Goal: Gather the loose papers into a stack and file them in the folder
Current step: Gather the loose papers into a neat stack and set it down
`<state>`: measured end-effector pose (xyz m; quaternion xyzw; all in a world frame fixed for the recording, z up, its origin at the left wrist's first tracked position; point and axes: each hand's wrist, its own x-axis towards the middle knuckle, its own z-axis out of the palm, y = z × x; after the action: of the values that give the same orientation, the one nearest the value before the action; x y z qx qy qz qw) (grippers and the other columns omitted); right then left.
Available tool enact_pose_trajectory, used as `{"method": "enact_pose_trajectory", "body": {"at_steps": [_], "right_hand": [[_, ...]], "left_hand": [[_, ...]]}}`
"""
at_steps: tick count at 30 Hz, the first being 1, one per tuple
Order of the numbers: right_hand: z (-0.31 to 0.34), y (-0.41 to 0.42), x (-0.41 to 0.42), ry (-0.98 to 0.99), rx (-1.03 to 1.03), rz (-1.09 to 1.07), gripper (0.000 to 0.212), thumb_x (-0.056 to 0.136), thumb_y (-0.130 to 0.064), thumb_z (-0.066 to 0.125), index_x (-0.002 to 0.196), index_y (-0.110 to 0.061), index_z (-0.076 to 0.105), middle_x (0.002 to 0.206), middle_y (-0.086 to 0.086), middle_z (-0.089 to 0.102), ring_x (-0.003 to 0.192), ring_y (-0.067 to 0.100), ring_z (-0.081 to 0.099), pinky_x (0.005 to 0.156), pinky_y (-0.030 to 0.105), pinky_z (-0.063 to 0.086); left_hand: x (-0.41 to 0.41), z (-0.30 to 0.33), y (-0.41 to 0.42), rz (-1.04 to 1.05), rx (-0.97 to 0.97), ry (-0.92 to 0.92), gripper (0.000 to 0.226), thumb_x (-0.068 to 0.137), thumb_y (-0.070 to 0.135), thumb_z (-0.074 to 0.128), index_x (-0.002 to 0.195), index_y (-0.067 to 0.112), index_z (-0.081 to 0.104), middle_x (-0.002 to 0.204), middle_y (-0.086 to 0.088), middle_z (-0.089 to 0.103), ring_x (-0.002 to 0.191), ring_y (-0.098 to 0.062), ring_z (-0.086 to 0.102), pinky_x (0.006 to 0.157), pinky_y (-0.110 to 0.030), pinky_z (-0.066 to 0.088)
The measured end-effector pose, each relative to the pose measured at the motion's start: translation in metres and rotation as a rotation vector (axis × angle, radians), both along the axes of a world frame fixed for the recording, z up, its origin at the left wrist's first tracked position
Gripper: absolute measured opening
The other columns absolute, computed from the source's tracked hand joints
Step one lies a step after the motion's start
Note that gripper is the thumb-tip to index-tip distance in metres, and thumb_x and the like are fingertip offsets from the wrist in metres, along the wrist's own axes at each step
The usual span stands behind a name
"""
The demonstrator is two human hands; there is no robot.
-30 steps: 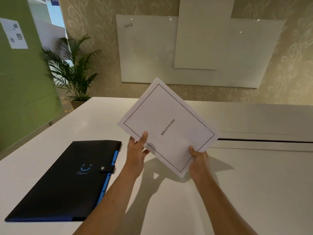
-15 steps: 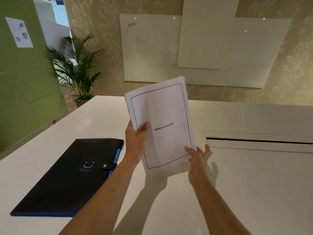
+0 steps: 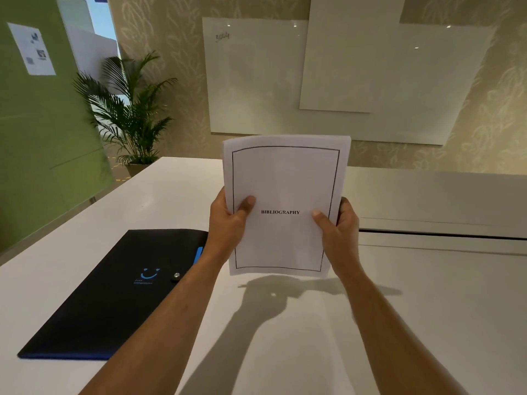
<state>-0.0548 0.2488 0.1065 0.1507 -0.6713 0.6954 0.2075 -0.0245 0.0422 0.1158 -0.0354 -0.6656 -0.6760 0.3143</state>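
I hold a stack of white papers (image 3: 285, 178) upright above the table, its front sheet framed by a black border and printed with BIBLIOGRAPHY. My left hand (image 3: 226, 223) grips the stack's left edge, thumb on the front. My right hand (image 3: 339, 228) grips its right edge the same way. The stack's bottom edge hangs just above the tabletop. A black folder (image 3: 114, 295) with a blue smile logo, a snap button and a blue edge lies closed and flat to the left of my left forearm.
The white table (image 3: 427, 309) has a long dark slot (image 3: 442, 235) running across its right side. A potted palm (image 3: 128, 115) stands past the far left corner. White boards (image 3: 342, 75) hang on the wall behind.
The stack has turned from tilted to upright and square to me. My right hand, open under its lower corner before, now grips the right edge.
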Motion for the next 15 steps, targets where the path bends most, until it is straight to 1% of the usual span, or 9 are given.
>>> {"method": "enact_pose_trajectory", "body": {"at_steps": [2,4,6,8,11,13,15], "right_hand": [[-0.012,0.0,0.002,-0.027,0.019,-0.018,0.027,0.075,-0.02,0.065,0.096,-0.034,0.055,0.096,-0.006,0.068,0.084,0.007,0.067,0.065,0.018,0.054],[-0.027,-0.001,0.003,-0.078,0.046,-0.015,0.034,0.073,-0.017,0.065,0.098,-0.035,0.051,0.099,-0.009,0.066,0.085,0.003,0.066,0.065,0.015,0.052],[-0.04,-0.003,0.003,-0.133,0.074,-0.017,0.034,0.075,-0.011,0.063,0.096,-0.034,0.051,0.097,-0.013,0.066,0.084,0.0,0.065,0.062,0.012,0.05],[-0.046,-0.006,0.003,-0.177,0.068,-0.032,0.035,0.077,-0.003,0.059,0.092,-0.034,0.051,0.094,-0.012,0.065,0.081,-0.001,0.064,0.059,0.009,0.048],[-0.046,-0.012,0.004,-0.194,0.015,-0.058,0.035,0.073,-0.006,0.056,0.094,-0.034,0.05,0.093,-0.009,0.064,0.073,-0.007,0.061,0.056,0.007,0.045],[-0.046,-0.012,0.004,-0.185,-0.002,-0.073,0.035,0.071,-0.008,0.054,0.094,-0.034,0.05,0.092,-0.01,0.062,0.073,-0.007,0.06,0.057,0.008,0.046],[-0.048,-0.011,0.004,-0.166,0.021,-0.089,0.033,0.074,-0.005,0.053,0.092,-0.033,0.051,0.091,-0.01,0.063,0.071,-0.008,0.06,0.055,0.007,0.045]], "left_hand": [[0.001,-0.012,0.002,0.028,-0.009,-0.012,0.036,0.084,0.03,0.068,0.117,0.023,0.055,0.106,0.005,0.067,0.09,-0.013,0.067,0.07,-0.028,0.059],[0.004,-0.03,0.003,0.063,-0.001,-0.048,0.032,0.082,0.027,0.068,0.111,0.027,0.056,0.103,0.007,0.067,0.089,-0.012,0.067,0.07,-0.029,0.059],[0.006,-0.044,0.005,0.076,0.041,-0.083,0.03,0.08,0.023,0.068,0.106,0.033,0.056,0.1,0.01,0.067,0.089,-0.01,0.066,0.071,-0.029,0.059],[0.007,-0.049,0.008,0.083,0.05,-0.096,0.032,0.079,0.022,0.067,0.104,0.037,0.055,0.099,0.013,0.065,0.089,-0.008,0.065,0.066,-0.024,0.058],[0.005,-0.047,0.01,0.083,0.049,-0.095,0.034,0.074,0.024,0.064,0.105,0.037,0.056,0.099,0.013,0.065,0.089,-0.01,0.065,0.062,-0.019,0.055],[0.003,-0.046,0.011,0.087,0.052,-0.089,0.035,0.073,0.023,0.062,0.104,0.038,0.058,0.096,0.015,0.067,0.088,-0.008,0.066,0.061,-0.018,0.054],[0.002,-0.046,0.011,0.091,0.052,-0.083,0.033,0.074,0.022,0.061,0.102,0.04,0.06,0.093,0.019,0.068,0.087,-0.004,0.066,0.06,-0.016,0.053]]}}
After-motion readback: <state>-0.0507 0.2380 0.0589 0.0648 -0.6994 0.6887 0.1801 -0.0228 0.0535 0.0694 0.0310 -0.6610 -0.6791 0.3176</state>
